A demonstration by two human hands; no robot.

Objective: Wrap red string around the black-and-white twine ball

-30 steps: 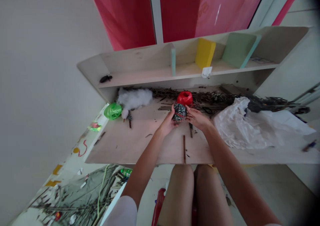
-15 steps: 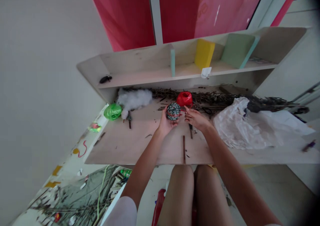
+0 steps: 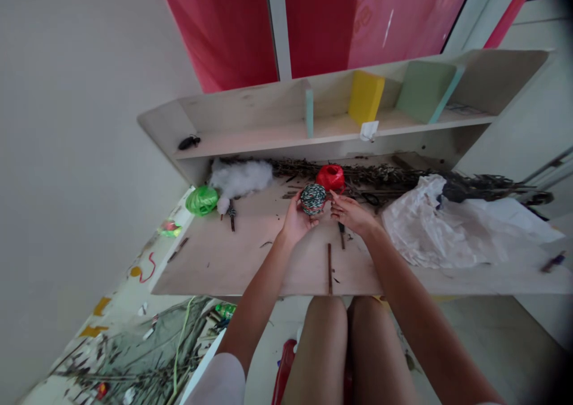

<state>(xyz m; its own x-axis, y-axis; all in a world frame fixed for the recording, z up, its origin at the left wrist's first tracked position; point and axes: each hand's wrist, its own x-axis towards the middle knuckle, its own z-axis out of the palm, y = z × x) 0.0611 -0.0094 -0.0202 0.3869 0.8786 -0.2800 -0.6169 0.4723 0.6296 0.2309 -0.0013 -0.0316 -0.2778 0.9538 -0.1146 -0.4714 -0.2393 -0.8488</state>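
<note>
A ball of dark green and white twine rests in my left hand, whose fingers curl round its left side and underside. Just right of the ball is my right hand, thumb and fingers closed together near the ball's edge. Whatever it pinches is too small to make out. Behind the hands lies a roll of red plastic string. A thin brown stick lies on the desk near its front edge, and a dark-handled tool is partly under my right hand.
White stuffing and a green string roll sit at the left. Dry twigs run along the back below a shelf. A crumpled white plastic bag covers the right side. More branches lie low at the left.
The twine ball has turned and shifted slightly to the right in my left hand. My right hand has hardly moved.
</note>
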